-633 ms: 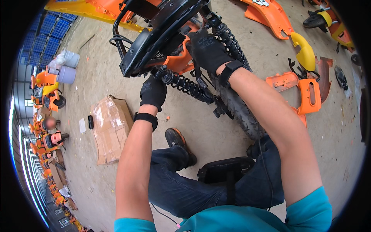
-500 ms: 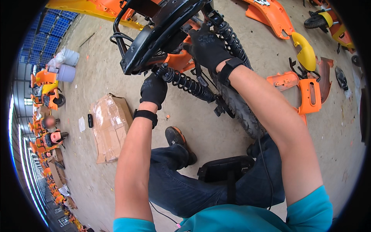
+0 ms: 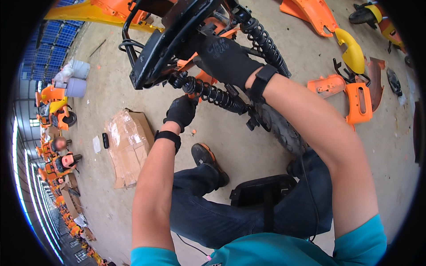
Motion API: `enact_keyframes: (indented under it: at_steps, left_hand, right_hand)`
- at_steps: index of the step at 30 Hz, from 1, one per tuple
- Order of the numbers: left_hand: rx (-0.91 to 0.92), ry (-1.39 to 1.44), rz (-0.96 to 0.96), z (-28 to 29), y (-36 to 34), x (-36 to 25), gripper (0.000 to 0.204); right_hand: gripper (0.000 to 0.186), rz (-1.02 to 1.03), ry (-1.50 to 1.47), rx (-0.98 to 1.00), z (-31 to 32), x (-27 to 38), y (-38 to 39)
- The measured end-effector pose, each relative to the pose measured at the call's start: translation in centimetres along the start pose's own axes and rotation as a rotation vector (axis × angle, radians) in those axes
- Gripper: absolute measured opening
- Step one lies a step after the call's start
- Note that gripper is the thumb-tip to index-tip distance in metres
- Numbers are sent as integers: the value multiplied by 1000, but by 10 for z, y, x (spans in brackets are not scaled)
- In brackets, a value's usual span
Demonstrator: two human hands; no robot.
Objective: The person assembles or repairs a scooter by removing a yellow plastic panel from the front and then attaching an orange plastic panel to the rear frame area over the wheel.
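Note:
A black scooter frame stands before me, its seat end toward me. My left hand, in a black glove, is closed just below the upper part of the left coil-spring shock absorber. What its fingers pinch, if anything, is hidden. My right hand, also gloved, reaches between the two shocks to the underside of the frame. Its fingers are bent, and their tips and whatever they grip are out of sight. The right shock absorber rises beyond that hand. Below is the knobby rear tyre.
A taped cardboard box lies on the floor at left. Orange body panels and a yellow fender lie at right. A black seat-like pad is between my legs. Other scooters and buckets stand farther left.
My left hand has come down and slightly right, from the shock's upper mount to below its spring. The right hand has moved left and down, deeper under the frame.

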State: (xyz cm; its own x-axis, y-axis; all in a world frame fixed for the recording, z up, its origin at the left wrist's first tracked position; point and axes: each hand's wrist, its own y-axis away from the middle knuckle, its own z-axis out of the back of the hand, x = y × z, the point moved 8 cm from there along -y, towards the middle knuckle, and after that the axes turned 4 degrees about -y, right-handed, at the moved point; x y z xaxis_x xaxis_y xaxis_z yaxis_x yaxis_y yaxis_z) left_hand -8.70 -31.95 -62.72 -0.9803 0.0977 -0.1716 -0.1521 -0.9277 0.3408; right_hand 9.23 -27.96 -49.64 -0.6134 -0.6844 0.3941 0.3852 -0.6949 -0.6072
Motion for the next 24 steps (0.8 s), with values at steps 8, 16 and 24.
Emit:
enact_keyframes:
  at_steps: [8,16,24]
  left_hand:
    - [-21,-93,-19,16,-2,-7,26]
    - [5,-101,-11,23,-2,-13,26]
    - [40,-107,51,21,2,-13,25]
  right_hand:
    - [28,-148,-247,309,-17,-15,-10]
    - [41,-82,-362,461,-21,-27,-20]
    - [35,-152,-274,624,-25,-24,-27]
